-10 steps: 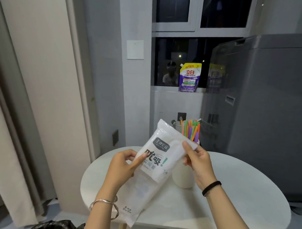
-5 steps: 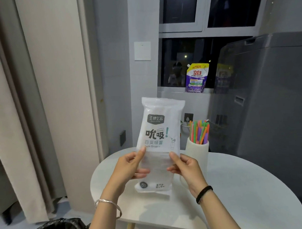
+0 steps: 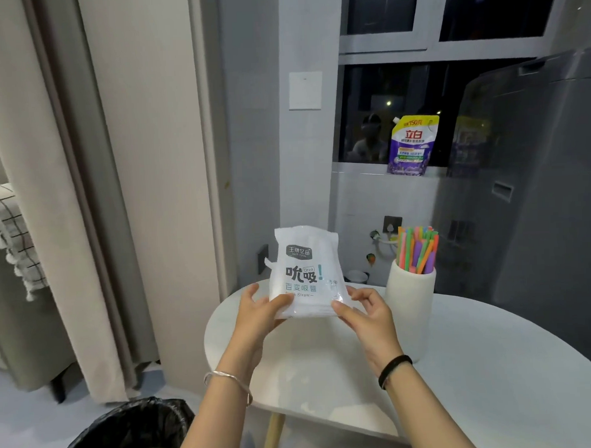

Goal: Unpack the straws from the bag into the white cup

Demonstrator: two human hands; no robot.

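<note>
1. Broadly, the white round tabletop fills the lower right of the frame.
2. At lower left sits a bin lined with a black bag.
3. Right of centre stands the white cup, upright, with coloured straws bunched inside it.
4. At centre, the white straw bag is held upright above the tabletop, left of the cup.
5. Left hand pinches its lower left corner.
6. Right hand pinches its lower right corner.
</note>
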